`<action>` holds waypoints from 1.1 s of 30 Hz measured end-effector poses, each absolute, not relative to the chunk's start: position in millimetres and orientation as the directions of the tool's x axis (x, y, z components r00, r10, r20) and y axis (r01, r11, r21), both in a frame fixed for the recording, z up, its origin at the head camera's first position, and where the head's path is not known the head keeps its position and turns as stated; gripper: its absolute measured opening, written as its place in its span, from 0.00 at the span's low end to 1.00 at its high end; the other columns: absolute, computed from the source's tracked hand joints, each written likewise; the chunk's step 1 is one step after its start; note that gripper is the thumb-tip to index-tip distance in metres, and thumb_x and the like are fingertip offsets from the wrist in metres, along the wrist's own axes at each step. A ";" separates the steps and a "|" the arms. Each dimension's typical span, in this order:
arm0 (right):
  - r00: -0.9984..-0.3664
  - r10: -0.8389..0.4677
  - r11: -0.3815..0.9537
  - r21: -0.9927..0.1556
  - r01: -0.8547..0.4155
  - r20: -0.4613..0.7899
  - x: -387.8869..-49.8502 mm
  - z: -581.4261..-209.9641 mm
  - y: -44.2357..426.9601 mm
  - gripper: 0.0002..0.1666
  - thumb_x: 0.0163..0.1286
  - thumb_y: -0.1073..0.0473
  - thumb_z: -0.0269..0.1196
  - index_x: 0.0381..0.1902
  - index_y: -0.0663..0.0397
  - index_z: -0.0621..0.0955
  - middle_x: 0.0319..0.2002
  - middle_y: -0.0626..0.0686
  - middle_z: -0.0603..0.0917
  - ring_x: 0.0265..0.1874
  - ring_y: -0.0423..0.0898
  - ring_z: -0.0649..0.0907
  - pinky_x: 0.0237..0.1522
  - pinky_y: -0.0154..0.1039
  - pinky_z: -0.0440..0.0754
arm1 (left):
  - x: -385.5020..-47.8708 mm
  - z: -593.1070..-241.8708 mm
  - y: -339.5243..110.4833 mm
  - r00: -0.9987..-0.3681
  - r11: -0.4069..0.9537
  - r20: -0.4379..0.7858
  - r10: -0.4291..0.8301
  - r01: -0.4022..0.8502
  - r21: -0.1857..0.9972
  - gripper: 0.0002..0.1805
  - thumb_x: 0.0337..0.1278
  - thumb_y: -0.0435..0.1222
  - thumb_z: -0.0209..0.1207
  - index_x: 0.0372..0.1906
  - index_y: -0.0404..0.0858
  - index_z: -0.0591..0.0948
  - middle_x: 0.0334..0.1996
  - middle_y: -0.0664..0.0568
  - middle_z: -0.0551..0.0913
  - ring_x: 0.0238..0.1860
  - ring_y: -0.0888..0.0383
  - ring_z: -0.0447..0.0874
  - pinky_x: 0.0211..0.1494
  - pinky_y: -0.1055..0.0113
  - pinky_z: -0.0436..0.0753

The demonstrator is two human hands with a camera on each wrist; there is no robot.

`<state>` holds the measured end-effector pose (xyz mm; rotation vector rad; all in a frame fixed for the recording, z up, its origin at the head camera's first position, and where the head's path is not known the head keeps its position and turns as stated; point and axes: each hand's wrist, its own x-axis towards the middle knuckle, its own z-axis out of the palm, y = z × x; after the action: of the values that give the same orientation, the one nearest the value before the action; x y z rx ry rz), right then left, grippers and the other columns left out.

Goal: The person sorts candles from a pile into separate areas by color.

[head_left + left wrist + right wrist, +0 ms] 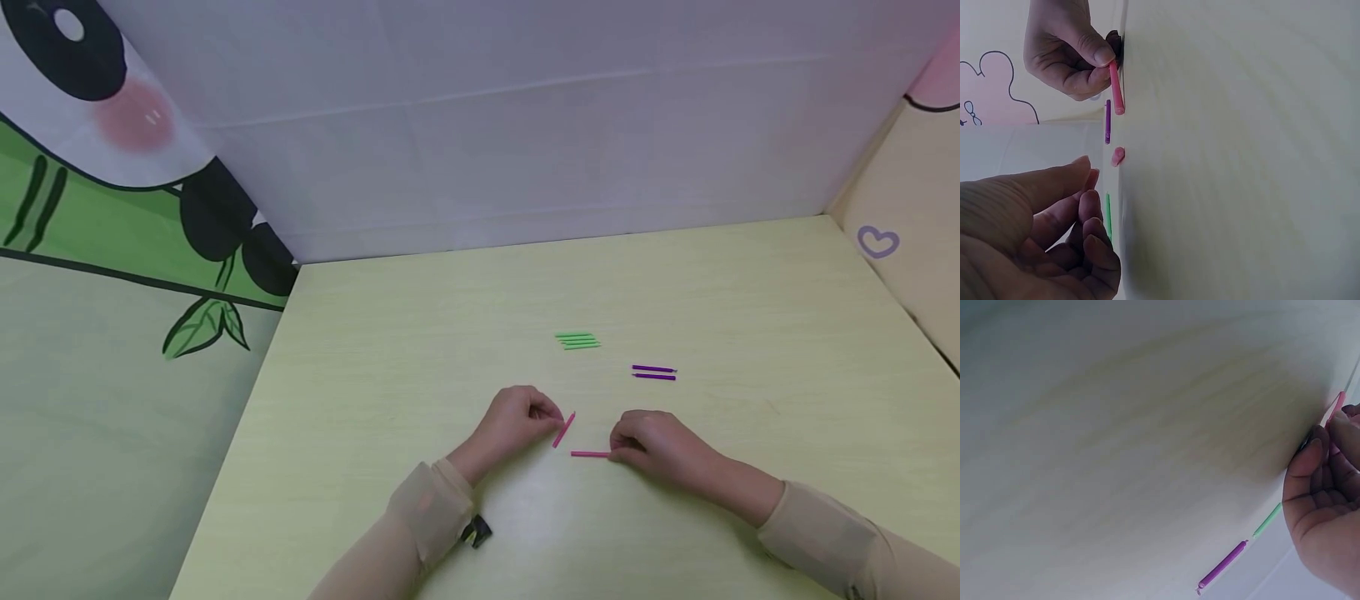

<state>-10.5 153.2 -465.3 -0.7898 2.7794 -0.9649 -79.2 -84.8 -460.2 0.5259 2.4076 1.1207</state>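
My right hand (660, 446) pinches one end of a thin pink stick (589, 454) between thumb and fingertips. The stick points left, just above or on the table. In the left wrist view, that same pink stick (1116, 90) shows a rounded free end. My left hand (519, 421) has its fingers loosely bent, with thumb and fingertips close together. Beside these fingertips, a second pink stick (564, 430) lies slanted on the table. From the left wrist, this slanted stick (1118, 156) appears foreshortened and a little apart from the fingers.
Two purple sticks (654, 372) with small pointed tips lie parallel beyond the right hand. Several green sticks (577, 341) form a neat row farther back. The pale table (375, 333) meets a light cloth wall (525, 158) behind. A dark clip-like object (476, 532) shows by the left sleeve.
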 end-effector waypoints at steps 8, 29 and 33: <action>-0.857 -0.507 0.659 -0.600 -0.453 0.090 -10.3 -465.1 153.1 0.09 0.59 0.64 0.71 0.27 0.45 0.82 0.26 0.35 0.76 0.26 0.32 0.73 0.32 0.33 0.77 | -73.2 -458.0 -87.8 -0.830 0.624 -0.234 0.507 0.166 0.763 0.02 0.51 0.35 0.70 0.28 0.42 0.88 0.23 0.61 0.80 0.28 0.62 0.74 0.35 0.70 0.76; -0.864 -0.496 0.667 -0.599 -0.444 0.088 -8.4 -467.2 152.9 0.09 0.59 0.63 0.70 0.27 0.43 0.82 0.26 0.33 0.75 0.26 0.31 0.73 0.32 0.33 0.77 | -63.8 -457.9 -90.9 -0.813 0.664 -0.197 0.548 0.280 0.693 0.05 0.48 0.36 0.72 0.25 0.43 0.86 0.21 0.62 0.76 0.27 0.66 0.72 0.34 0.73 0.73; -0.868 -0.488 0.672 -0.598 -0.437 0.086 -8.5 -466.3 152.6 0.08 0.59 0.63 0.70 0.27 0.43 0.82 0.26 0.33 0.76 0.26 0.31 0.73 0.32 0.33 0.77 | -62.3 -458.4 -90.5 -0.820 0.675 -0.195 0.538 0.281 0.682 0.06 0.47 0.37 0.73 0.25 0.43 0.86 0.21 0.61 0.76 0.27 0.65 0.71 0.34 0.72 0.73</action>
<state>-8.5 152.6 -466.3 -0.7757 2.7976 -0.9685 -62.3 -90.5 -458.4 0.6418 2.5088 0.9300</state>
